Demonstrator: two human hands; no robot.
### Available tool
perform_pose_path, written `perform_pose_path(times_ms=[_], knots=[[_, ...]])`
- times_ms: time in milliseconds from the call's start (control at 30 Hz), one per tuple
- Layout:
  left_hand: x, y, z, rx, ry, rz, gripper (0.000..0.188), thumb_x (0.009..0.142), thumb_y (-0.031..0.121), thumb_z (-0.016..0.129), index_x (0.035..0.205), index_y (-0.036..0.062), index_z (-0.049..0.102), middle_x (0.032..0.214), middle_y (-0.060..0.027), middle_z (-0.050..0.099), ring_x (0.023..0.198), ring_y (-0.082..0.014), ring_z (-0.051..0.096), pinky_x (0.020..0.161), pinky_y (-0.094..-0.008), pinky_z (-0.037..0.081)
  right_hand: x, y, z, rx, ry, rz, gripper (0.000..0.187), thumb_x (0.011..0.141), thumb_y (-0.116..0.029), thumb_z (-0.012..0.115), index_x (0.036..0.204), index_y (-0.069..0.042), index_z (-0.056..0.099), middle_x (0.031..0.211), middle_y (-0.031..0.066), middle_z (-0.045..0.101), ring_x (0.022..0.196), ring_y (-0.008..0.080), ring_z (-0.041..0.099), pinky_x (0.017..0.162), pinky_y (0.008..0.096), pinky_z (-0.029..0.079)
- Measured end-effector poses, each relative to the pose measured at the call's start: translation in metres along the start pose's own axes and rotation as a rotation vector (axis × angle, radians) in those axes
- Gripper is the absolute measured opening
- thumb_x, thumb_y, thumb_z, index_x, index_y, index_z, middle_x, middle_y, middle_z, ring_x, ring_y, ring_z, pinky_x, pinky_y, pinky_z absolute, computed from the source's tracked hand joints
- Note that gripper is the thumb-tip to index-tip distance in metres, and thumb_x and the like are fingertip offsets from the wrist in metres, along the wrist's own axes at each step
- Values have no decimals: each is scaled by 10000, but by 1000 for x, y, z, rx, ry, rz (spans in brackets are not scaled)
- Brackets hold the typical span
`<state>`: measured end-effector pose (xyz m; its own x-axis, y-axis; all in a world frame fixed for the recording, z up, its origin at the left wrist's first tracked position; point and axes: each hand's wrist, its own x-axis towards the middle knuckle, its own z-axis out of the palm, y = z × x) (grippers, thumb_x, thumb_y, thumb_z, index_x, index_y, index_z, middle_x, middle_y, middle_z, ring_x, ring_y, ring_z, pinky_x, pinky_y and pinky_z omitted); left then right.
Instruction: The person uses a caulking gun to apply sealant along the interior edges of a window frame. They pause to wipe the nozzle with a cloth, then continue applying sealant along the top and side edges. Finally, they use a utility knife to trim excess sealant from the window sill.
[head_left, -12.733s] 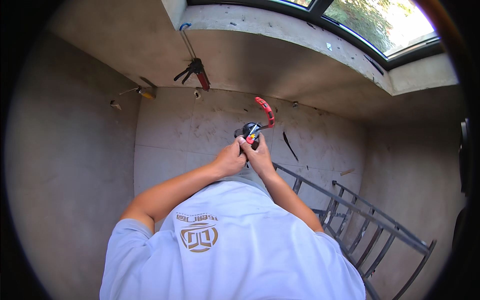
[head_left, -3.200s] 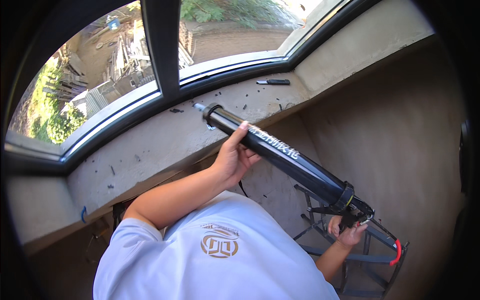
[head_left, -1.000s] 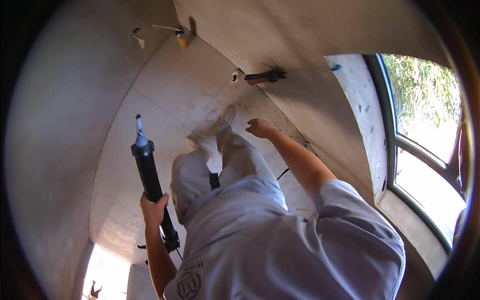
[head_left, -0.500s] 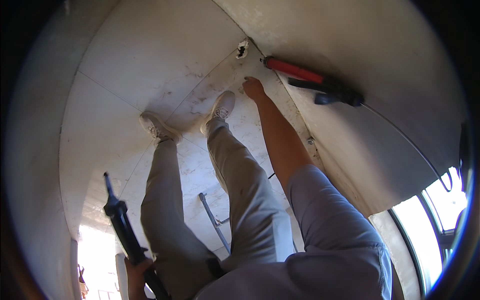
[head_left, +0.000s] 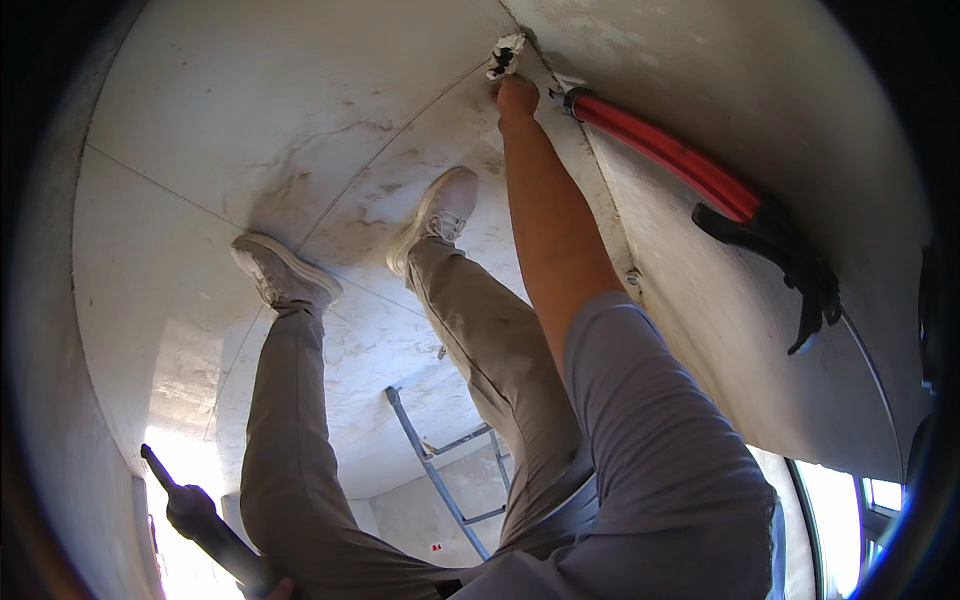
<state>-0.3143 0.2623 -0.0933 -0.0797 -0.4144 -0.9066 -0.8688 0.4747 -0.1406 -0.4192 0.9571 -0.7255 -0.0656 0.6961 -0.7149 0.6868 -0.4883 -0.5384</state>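
Note:
My right hand (head_left: 518, 97), its fingers drawn in, reaches forward to the near edge of a ragged hole (head_left: 505, 58) with a white rim and a dark middle. What its fingertips hold, if anything, is hidden. At the lower left my left hand (head_left: 281, 588), mostly cut off by the frame, grips a dark tube-shaped tool (head_left: 215, 535) whose narrow tip points up and left. To the right of my right forearm is a caulking gun (head_left: 668, 158) with a red barrel, black handle and thin metal rod, along the pale wall.
My feet in pale shoes (head_left: 290, 270) stand on the smudged, jointed pale floor (head_left: 340, 130). A grey metal ladder-like frame (head_left: 425, 455) shows between my legs. A small round fitting (head_left: 632, 278) sits at the wall's foot. Bright window openings (head_left: 825, 510) are at the lower right.
My right hand has moved forward to the hole's edge. The dark tool in my left hand has dropped lower and further left, tilting more. The whole view has shifted.

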Motion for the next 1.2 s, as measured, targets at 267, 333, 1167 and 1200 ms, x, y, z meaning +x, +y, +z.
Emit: perform_pose_path(times_ms=[267, 333, 1167, 1200], knots=[[7, 3, -3, -22, -19, -9, 622, 703, 62, 822, 1285, 17, 607, 1100, -103, 692, 994, -209, 671, 889, -392, 548, -12, -16, 7, 102, -99, -111, 195, 939, -107, 653, 1022, 68, 658, 877, 111, 676, 734, 198, 654, 651, 340, 552], [13, 1, -8, -51, -21, 21, 644, 679, 61, 821, 1286, 27, 608, 1093, -88, 690, 978, -207, 669, 874, -380, 551, -17, -17, 7, 177, -121, -146, 181, 934, -92, 656, 1008, 73, 649, 888, 114, 676, 754, 202, 662, 663, 337, 559], [-90, 164, -42, -27, -649, 793, 217, 758, 67, 807, 894, 1, 652, 767, -73, 700, 692, -164, 680, 690, -334, 553, -643, -298, -178, 640, -1296, 30, 507, 909, -243, 661, 1335, 14, 564, 1057, 85, 620, 911, 202, 544, 835, 354, 424], [-96, 173, -48, 23, -611, 874, 228, 748, 95, 820, 886, 11, 659, 770, -62, 704, 705, -156, 682, 696, -329, 551, -658, -305, -173, 694, -1315, 7, 497, 907, -246, 666, 1316, 18, 568, 1048, 82, 615, 906, 204, 540, 834, 355, 425]])
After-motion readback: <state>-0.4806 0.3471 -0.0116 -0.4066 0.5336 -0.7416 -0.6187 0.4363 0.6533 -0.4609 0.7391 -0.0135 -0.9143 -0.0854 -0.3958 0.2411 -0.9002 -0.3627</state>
